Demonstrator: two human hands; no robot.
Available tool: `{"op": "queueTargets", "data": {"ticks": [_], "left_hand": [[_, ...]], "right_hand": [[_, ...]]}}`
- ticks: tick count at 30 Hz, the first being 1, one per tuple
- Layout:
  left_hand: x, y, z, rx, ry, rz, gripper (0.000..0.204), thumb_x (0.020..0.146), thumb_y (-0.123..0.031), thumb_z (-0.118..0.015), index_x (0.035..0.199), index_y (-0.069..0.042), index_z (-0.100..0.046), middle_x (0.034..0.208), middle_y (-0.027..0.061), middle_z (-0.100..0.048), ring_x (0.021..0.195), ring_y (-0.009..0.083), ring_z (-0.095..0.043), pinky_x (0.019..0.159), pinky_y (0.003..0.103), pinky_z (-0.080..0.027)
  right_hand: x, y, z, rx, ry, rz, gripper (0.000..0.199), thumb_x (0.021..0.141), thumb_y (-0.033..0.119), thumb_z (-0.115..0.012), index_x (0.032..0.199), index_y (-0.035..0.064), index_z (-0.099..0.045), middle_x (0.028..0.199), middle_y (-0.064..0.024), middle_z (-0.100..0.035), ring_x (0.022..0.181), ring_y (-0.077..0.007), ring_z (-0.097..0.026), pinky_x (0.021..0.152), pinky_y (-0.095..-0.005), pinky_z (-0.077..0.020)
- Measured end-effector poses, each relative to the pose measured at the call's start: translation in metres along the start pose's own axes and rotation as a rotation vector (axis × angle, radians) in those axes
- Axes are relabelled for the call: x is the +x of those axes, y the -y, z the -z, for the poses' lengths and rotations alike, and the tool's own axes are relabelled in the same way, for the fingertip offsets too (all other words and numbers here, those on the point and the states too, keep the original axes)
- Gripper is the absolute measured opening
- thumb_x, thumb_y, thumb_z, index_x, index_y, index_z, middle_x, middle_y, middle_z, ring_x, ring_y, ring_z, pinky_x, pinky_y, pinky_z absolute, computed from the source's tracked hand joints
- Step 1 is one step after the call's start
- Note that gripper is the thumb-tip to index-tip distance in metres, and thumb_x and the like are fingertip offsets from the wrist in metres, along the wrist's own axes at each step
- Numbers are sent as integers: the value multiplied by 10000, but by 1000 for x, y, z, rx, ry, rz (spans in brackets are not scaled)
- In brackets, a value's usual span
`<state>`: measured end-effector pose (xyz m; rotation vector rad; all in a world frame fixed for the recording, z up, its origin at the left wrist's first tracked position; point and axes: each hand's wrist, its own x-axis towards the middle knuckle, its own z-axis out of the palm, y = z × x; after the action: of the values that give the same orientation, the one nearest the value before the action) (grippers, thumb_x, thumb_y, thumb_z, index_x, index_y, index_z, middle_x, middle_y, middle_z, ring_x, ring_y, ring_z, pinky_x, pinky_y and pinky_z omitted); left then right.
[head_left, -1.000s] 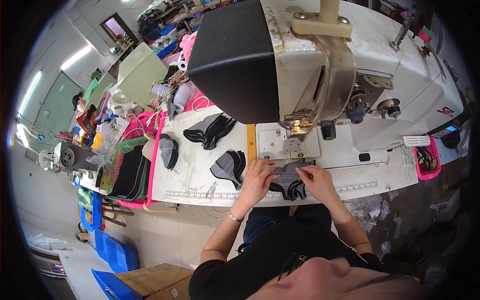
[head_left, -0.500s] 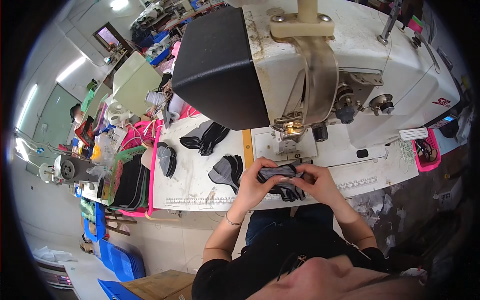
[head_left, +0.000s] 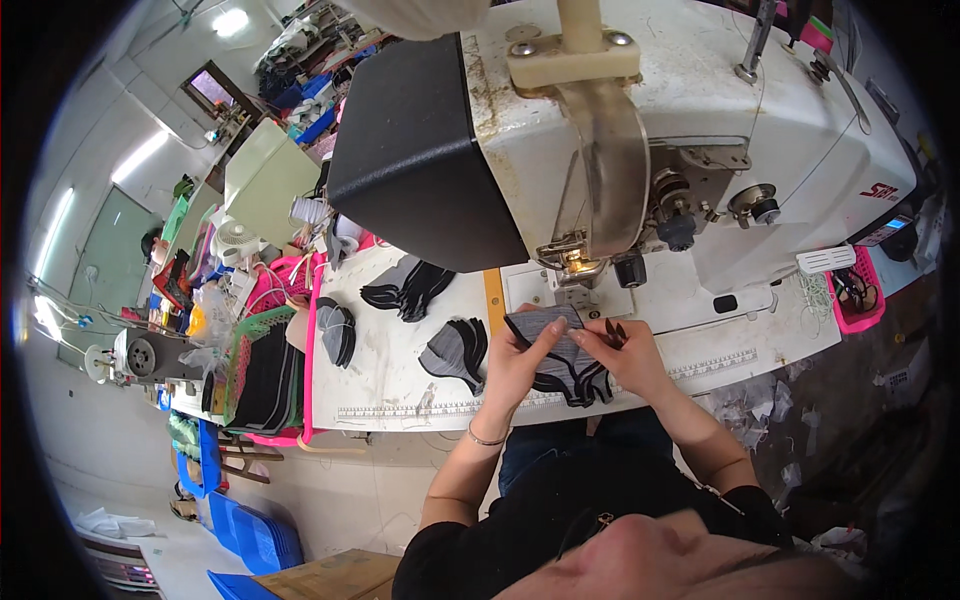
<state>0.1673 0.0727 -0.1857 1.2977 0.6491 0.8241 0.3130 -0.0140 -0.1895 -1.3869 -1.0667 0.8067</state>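
Between both hands is a grey fabric piece with black edging, just in front of the sewing machine's needle area. My left hand pinches its left side, with the thumb on top. My right hand grips the right side, its thumb near the left one; the fingers underneath are partly hidden. Below the thumbs, a stack of similar grey, black-edged pieces lies at the table's front edge. To the left rest more grey and black stacks: a near one, a farther one and a bundled one.
A white sewing machine with a black end cover towers over the work. Along the table's left side stands a pink-rimmed holder, beside a green basket of black fabric. A pink basket sits at right. A ruler strip follows the front edge.
The fabric piece was curled up between my fingers and is now opened out flatter. My hands have turned slightly, with the thumbs on top. The whole view has shifted a little.
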Motion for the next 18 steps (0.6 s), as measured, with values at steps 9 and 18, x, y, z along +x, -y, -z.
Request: {"op": "queueTargets", "data": {"ticks": [9,18], "left_hand": [[66,6,14,-168,57,57,106,853,-122,-658,871,-18,-645,764,4,-647,655,59,-567,592,204,-431],[84,6,22,-178,139,59,91,830,-47,-633,909,-5,-618,789,20,-634,641,67,-572,516,202,-423]], "right_hand": [[44,-2,-2,70,4,-23,320,892,285,-619,774,-4,-691,538,57,-480,519,-23,-362,470,-240,-265],[46,-12,-12,171,-56,-32,339,897,288,-610,730,6,-697,502,78,-424,485,-14,-318,448,-247,-218]]}}
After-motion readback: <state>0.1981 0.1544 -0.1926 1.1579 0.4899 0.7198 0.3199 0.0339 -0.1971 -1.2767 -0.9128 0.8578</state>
